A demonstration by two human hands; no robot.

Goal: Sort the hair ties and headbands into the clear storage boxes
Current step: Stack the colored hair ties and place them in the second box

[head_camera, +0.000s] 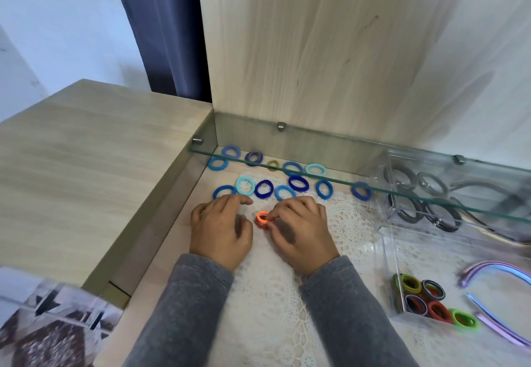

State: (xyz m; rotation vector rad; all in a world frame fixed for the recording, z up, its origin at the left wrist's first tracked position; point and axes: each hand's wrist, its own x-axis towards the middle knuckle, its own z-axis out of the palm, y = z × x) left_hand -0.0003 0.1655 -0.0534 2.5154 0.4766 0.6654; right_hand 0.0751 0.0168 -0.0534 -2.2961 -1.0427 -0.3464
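Fingers (280,213) of the right hand (301,231) pinch an orange tie (262,218) on the doily (350,223). The left hand (221,228) lies beside it, loosely curled and holding nothing. Blue ties (264,188) lie toward the back edge.

Hair ties (257,190) left of boxes (386,217)

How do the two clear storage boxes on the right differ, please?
The far box holds dark headbands; the near box holds small hair ties in green, red and dark colours. The far box sits partly under the glass shelf; the near box lies in the open. Both are clear.
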